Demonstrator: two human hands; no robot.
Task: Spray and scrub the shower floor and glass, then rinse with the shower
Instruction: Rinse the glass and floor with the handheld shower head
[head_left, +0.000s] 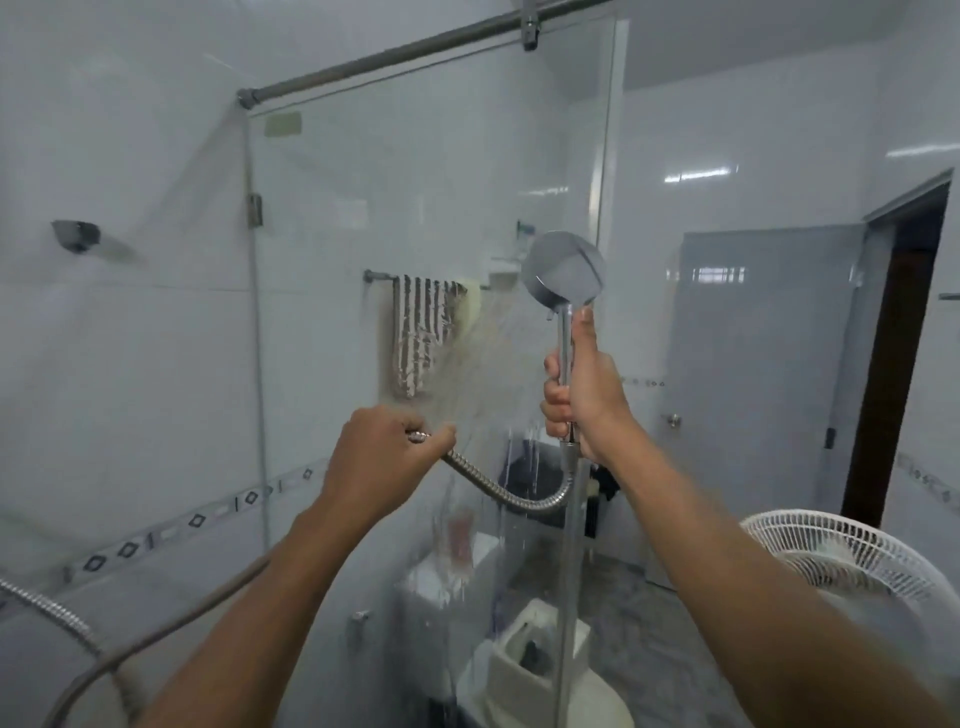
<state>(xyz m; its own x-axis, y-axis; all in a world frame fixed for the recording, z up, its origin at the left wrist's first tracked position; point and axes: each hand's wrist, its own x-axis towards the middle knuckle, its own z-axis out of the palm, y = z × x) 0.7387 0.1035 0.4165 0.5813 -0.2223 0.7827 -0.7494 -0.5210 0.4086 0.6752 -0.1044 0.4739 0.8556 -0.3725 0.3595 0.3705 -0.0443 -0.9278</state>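
My right hand (584, 389) grips the chrome handle of the shower head (563, 270), held upright at chest height with its round face turned left toward the glass panel (415, 208). Water sprays from it onto the glass and runs down in streaks. My left hand (382, 457) grips the metal shower hose (511, 496), which curves from that hand up to the handle's base. More of the hose loops at the lower left. The shower floor is out of view.
Behind the glass hang a striped towel (423, 332) on a bar and a toilet (530, 660) below. A white fan (841, 561) stands at the right, near a grey door (758, 364). A chrome rail (395, 54) tops the glass. A wall bracket (77, 235) sits at left.
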